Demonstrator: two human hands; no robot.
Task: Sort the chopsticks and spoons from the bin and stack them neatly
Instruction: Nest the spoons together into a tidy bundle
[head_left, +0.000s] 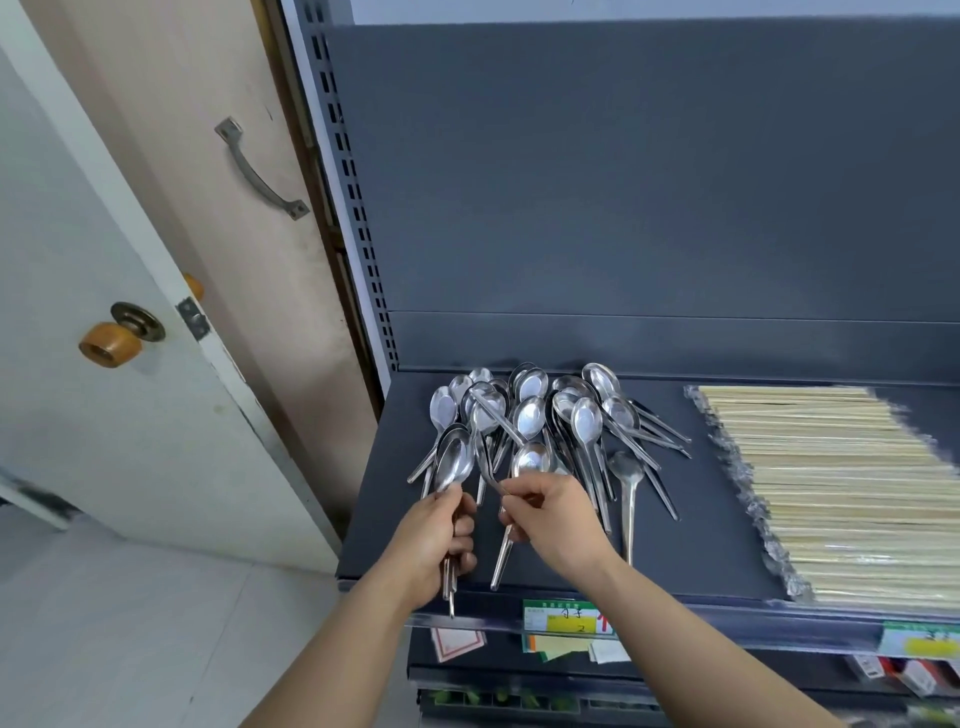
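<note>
Your left hand (434, 540) gripped nested shiny steel spoons (453, 462); right hand (553, 519) pinched another spoon (531, 460)—bowls needed aligning before nesting.

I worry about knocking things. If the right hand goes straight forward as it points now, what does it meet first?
Probably the spoon pile just beyond the right hand, which already pinches one spoon; depth is unclear.
</note>
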